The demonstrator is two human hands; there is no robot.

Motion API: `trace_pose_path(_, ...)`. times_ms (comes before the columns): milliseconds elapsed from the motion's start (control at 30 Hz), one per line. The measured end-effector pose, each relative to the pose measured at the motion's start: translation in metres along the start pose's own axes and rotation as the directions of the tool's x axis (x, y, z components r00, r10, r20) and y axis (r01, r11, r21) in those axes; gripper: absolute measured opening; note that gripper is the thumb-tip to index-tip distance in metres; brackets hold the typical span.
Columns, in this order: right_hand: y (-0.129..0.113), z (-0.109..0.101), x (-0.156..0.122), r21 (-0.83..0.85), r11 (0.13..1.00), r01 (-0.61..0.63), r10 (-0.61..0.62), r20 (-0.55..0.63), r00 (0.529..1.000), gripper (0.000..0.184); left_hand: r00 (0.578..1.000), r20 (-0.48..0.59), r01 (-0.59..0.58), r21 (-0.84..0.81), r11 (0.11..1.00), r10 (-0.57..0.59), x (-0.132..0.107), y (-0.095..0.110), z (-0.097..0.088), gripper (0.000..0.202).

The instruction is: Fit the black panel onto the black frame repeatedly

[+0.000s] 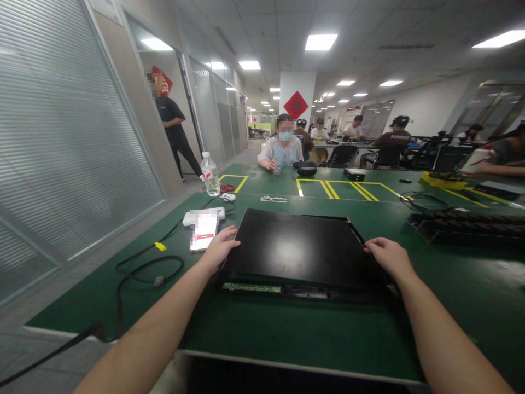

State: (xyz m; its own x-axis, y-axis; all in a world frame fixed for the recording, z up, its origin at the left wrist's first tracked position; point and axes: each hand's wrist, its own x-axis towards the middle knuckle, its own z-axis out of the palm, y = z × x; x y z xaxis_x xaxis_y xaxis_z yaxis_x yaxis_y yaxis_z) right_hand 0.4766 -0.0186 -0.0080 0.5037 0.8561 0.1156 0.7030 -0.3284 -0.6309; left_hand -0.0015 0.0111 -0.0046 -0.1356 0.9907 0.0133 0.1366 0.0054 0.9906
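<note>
A black flat display panel (295,246) lies screen up, slightly askew, over a black frame (328,293) on the green table. Along the frame's near edge a narrow green circuit board (252,288) shows. My left hand (221,249) grips the panel's left edge, thumb on top and fingers reaching along the side. At the right edge, my right hand (388,256) is closed, pinching the panel's rim between thumb and fingers. The undersides of both grips are hidden.
Left of the panel lie a lit phone (204,232), a white device and a black cable (150,260). A water bottle (210,175) stands behind them. Dark hardware (471,227) sits at the right. A masked person (281,150) sits across the green table (311,334).
</note>
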Motion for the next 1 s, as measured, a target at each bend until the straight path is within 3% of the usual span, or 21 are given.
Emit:
trace_pose_path(333, 0.0056, 0.0023, 0.0028, -0.01, 1.0, 0.023, -0.023, -0.006, 1.0, 0.019, 0.999, 0.004, -0.034, 0.155, 0.987, 0.033, 0.0024, -0.0063, -0.0008, 0.031)
trace_pose_path(1000, 0.002, 0.0009, 0.0005, 0.014, 1.0, 0.014, -0.014, 0.004, 1.0, 0.02, 0.997, 0.03, -0.077, 0.214, 0.974, 0.073, 0.0048, -0.008, 0.002, 0.026)
